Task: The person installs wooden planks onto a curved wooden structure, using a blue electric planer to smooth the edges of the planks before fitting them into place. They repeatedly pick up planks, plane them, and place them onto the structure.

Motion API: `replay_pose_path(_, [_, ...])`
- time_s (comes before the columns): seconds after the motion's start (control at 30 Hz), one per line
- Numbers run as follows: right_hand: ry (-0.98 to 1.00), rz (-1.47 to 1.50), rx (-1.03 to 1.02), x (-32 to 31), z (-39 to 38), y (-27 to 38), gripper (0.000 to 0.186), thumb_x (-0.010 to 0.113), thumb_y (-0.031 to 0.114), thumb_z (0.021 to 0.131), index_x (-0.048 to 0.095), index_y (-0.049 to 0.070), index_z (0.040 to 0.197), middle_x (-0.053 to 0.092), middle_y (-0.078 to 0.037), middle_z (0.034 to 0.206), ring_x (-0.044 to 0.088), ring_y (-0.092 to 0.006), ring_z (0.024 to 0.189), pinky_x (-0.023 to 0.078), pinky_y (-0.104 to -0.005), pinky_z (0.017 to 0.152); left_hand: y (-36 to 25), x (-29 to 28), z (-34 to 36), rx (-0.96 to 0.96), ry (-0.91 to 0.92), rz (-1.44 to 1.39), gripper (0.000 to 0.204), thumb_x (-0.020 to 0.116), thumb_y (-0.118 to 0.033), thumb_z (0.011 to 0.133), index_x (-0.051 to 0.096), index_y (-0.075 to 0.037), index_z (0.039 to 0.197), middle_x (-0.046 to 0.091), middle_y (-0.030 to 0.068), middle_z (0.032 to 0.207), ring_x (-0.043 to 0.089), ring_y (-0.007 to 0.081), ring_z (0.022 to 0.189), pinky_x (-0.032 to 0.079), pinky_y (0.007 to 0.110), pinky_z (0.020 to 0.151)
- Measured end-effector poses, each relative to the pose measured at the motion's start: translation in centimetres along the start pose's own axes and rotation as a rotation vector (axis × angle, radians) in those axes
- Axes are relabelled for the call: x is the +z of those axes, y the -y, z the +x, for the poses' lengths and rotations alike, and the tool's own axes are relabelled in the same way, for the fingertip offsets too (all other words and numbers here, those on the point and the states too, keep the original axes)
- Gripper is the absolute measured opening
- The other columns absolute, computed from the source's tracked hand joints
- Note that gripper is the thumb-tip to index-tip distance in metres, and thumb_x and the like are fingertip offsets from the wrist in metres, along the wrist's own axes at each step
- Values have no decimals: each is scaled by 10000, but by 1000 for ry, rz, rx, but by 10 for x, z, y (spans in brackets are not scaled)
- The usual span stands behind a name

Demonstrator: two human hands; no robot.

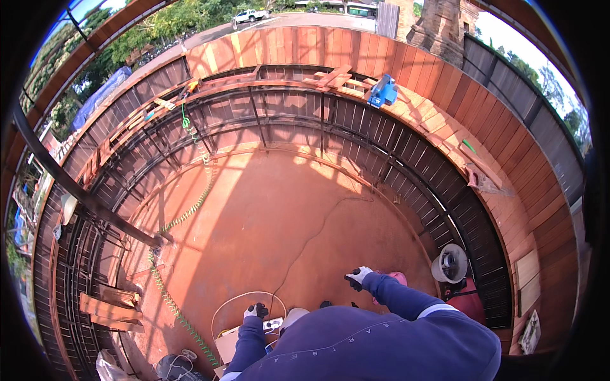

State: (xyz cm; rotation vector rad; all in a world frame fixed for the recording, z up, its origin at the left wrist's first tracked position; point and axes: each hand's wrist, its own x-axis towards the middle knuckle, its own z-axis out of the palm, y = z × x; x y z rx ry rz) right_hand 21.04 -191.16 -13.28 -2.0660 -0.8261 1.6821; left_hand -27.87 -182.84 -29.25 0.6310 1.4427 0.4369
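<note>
Left hand gloved, curled by the white power strip, right hand fisted, grip contents unclear; black cable and green coiled hose across the floor look like trip risks

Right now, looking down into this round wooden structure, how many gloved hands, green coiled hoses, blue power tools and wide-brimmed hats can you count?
Gloved hands: 2, the left hand and the right hand
Green coiled hose: 1
Blue power tool on the upper ledge: 1
Wide-brimmed hat: 1
Total: 5
</note>
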Motion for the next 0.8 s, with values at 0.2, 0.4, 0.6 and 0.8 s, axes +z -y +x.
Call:
replay_pose_path(0.2, [-303, 312, 119, 19, 33, 1, 310, 696, 333, 864, 678, 48, 745, 621, -81, 602, 575, -196, 479, 469, -357, 467, -24, 39, 49, 245, 192, 1210, 342, 533, -377, 893, 643, -122, 1093, 684, 203, 1024, 653, 370, 987, 524, 394, 832])
replay_pose_path(0.4, [-465, 682, -26, -46, 113, 64, 222, 693, 258, 872, 650, 59, 782, 559, -77, 564, 532, -208, 421, 509, -407, 401, -74, 20, 116, 51, 135, 1164, 265, 567, -348, 926, 698, -123, 876, 710, 109, 819, 677, 225, 669, 519, 370, 612])
replay_pose_path(0.6, [-496, 397, 55, -77, 216, 193, 239, 684, 254, 882, 650, 52, 756, 560, -57, 560, 534, -182, 424, 498, -358, 398, -208, -9, 232, -244, 11, 269, 261, 583, -350, 921, 688, -121, 853, 702, 91, 763, 657, 214, 614, 498, 363, 563])
replay_pose_path(0.8, [-471, 313, -210, -71, 270, 322, 261, 703, 250, 883, 610, 68, 720, 575, -54, 558, 525, -166, 404, 488, -310, 396, -362, -17, 300, 102, -52, -36, 189, 619, -265, 909, 653, -80, 918, 668, 88, 747, 639, 237, 591, 533, 363, 547])
